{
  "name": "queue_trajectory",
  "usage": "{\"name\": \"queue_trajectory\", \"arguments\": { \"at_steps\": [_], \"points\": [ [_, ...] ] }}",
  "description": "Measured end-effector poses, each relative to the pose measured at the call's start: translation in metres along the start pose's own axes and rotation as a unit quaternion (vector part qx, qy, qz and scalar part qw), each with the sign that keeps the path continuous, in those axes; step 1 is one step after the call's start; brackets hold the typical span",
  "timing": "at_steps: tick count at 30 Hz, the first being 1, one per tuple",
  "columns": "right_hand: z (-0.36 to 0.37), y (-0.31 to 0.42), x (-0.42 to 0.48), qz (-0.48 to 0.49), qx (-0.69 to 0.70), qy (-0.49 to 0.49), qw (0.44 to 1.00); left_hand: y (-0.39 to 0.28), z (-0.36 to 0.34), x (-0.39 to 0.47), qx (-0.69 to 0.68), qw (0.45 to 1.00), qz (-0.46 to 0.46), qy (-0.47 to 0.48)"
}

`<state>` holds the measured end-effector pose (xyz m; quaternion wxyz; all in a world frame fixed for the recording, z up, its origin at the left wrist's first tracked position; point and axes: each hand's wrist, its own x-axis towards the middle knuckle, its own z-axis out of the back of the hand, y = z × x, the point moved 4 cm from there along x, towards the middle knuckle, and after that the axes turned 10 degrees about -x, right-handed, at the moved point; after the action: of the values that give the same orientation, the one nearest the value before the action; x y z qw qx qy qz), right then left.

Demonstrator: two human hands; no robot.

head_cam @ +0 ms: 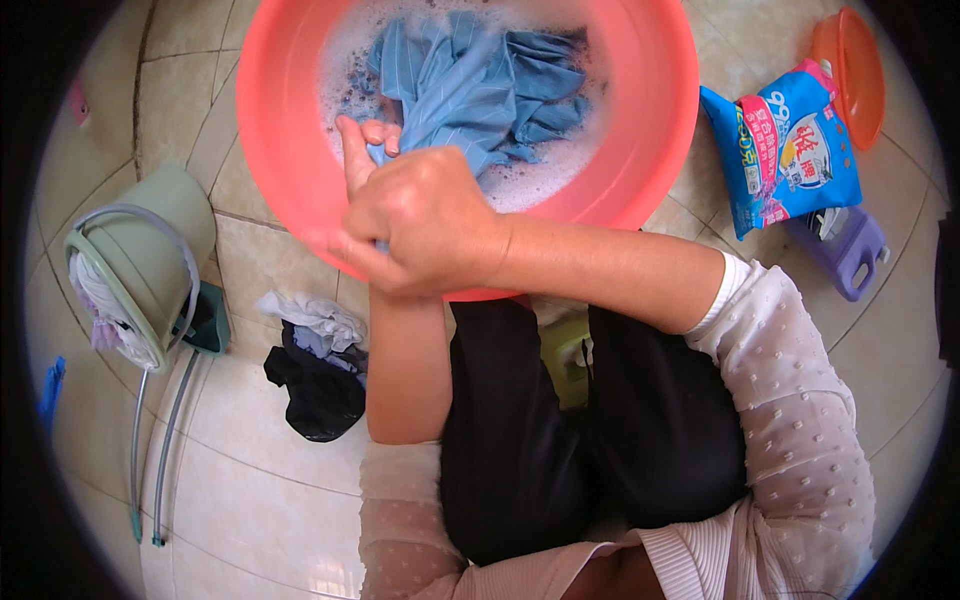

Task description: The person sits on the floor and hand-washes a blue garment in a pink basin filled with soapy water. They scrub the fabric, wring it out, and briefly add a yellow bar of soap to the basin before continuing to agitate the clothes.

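A blue striped cloth garment [457, 90] lies partly in sudsy water in a large coral-red plastic basin [652, 120]. Over the basin's near rim, my right hand [427, 217] is closed on a bunched part of the garment, with a bit of blue showing below its knuckles. Just behind and to the left of it is my left hand [360, 150], palm side up, its fingers partly extended beside the cloth. The right hand covers most of the left palm, so the left hand's hold on the cloth is hidden.
At right are a blue detergent bag [795, 150], a purple jug [851, 251] and an orange basin [855, 82]. To the left, a pale green bucket [142, 240] holding cloth lies tilted near a green dustpan [210, 319]. Black and white clothes [322, 390] lie on the tiled floor.
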<state>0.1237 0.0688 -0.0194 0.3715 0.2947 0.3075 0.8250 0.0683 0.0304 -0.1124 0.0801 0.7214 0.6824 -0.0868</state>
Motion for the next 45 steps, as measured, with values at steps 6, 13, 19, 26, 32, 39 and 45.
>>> {"name": "queue_trajectory", "arguments": {
  "at_steps": [6,13,19,26,32,39,45],
  "points": [
    [0.003,-0.063,0.023,-0.171,-0.028,0.030,0.984,0.032,-0.055,0.005,0.107,0.911,-0.067,-0.392],
    [-0.004,-0.045,0.013,-0.099,-0.008,0.004,0.995,0.027,-0.054,0.009,0.065,0.930,-0.097,-0.348],
    [-0.001,-0.008,0.002,-0.019,-0.018,-0.016,1.000,-0.001,-0.029,-0.002,0.113,0.958,-0.124,-0.232],
    [0.003,-0.057,0.027,-0.151,-0.017,-0.013,0.988,0.025,-0.050,0.001,0.102,0.916,-0.106,-0.374],
    [0.003,-0.005,0.008,0.014,0.026,-0.037,0.999,0.017,-0.042,-0.002,0.094,0.938,-0.094,-0.321],
    [0.004,-0.017,0.010,-0.048,-0.009,-0.042,0.998,0.004,-0.046,-0.005,0.129,0.924,-0.134,-0.336],
    [-0.003,-0.057,0.025,-0.129,-0.038,-0.027,0.991,0.020,-0.052,0.002,0.074,0.953,-0.079,-0.283]
  ]
}}
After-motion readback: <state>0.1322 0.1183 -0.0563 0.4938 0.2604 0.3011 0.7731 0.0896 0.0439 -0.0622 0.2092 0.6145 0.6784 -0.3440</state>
